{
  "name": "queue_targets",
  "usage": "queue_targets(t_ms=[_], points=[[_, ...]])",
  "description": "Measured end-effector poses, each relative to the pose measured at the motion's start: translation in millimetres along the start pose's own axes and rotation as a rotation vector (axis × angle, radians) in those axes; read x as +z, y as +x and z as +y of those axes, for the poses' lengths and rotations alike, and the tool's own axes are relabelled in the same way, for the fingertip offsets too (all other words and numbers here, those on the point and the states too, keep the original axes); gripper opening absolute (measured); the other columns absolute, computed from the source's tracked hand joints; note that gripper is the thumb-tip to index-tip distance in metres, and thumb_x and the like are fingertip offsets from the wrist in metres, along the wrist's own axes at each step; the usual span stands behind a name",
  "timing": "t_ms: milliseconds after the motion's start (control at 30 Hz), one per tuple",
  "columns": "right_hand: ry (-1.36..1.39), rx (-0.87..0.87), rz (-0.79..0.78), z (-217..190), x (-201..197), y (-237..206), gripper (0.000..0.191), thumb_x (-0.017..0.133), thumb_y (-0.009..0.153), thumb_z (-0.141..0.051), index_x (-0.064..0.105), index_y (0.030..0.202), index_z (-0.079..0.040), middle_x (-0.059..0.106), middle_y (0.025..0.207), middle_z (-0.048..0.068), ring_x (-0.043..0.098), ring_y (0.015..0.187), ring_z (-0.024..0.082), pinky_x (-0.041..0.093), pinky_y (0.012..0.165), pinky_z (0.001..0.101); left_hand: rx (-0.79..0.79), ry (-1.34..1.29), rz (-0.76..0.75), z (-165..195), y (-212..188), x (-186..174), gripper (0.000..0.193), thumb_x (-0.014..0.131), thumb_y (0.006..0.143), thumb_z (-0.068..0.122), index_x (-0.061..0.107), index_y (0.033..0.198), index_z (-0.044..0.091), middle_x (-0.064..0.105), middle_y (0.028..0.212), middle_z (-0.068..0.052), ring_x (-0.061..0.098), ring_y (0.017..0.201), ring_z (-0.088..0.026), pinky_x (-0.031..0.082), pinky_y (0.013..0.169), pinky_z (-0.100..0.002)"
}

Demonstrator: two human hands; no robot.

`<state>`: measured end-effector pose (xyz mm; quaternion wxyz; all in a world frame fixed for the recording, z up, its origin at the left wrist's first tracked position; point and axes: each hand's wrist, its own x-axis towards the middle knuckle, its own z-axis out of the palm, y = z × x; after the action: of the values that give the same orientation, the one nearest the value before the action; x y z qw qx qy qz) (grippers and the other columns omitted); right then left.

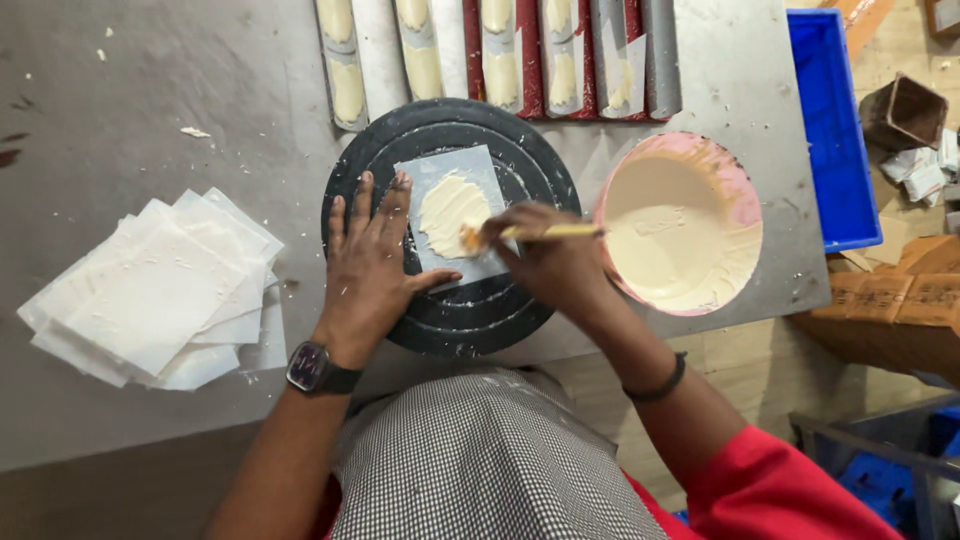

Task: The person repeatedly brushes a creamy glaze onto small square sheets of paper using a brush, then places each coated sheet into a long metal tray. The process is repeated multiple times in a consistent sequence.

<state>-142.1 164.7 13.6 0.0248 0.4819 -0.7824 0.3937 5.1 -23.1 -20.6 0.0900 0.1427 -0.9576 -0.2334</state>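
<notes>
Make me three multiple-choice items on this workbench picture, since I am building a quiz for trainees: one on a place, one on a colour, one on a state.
1. Where does the stack of translucent sheets lie?
A. Left of the black turntable
B. Inside the blue crate
C. Under the pink bowl

2. What colour is the paste in the bowl?
A. Green
B. Cream
C. Black

3. What is the left hand doing?
A. Lifting the bowl
B. Holding the brush
C. Pressing flat beside the sheet on the turntable

Answers: 1 A, the stack sits on the metal table at the left of the turntable. 2 B, the bowl's fill is pale cream. 3 C, its fingers are spread on the turntable at the sheet's edge, while the right hand grips the brush.
</notes>
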Motion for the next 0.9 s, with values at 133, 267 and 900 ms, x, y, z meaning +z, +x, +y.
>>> queue_targets(t_ms=[133,267,900], points=[[0.157,0.28,0.107,4.8,-7.3,0.1,0.009,0.08,0.093,-0.006,0.076,0.101,-0.006,0.075,0.093,0.005,0.071,0.077,0.015,0.055,0.068,0.028,0.041,0.007,0.029,-3.5,0.8,-0.1,0.12,0.079,0.069,0.067,0.033,0.157,0.0,0.046,0.157,-0.017,0.024,0.153,-0.037,0.011,0.123,-0.055],[0.44,0.064,0.189,1.6,7.2,-6.3,0.013,0.076,0.097,-0.002,0.071,0.109,-0.003,0.073,0.105,0.006,0.071,0.096,0.014,0.057,0.083,0.0277,0.028,0.051,-0.014,-3.9,5.8,-4.4,0.123,0.079,0.061,0.068,0.035,0.155,0.002,0.049,0.153,-0.015,0.027,0.151,-0.035,0.015,0.122,-0.055],[0.372,1.26,0.589,234.4,-175.6,-199.9,0.034,0.062,0.109,-0.043,0.059,0.088,-0.016,0.048,0.068,-0.004,0.04,0.051,0.006,0.028,0.043,0.026,-0.118,0.003,0.073,-13.8,73.5,-16.6,0.032,0.084,0.079,0.02,0.074,0.106,0.006,0.066,0.115,-0.015,0.059,0.111,-0.037,0.048,0.099,-0.045]])
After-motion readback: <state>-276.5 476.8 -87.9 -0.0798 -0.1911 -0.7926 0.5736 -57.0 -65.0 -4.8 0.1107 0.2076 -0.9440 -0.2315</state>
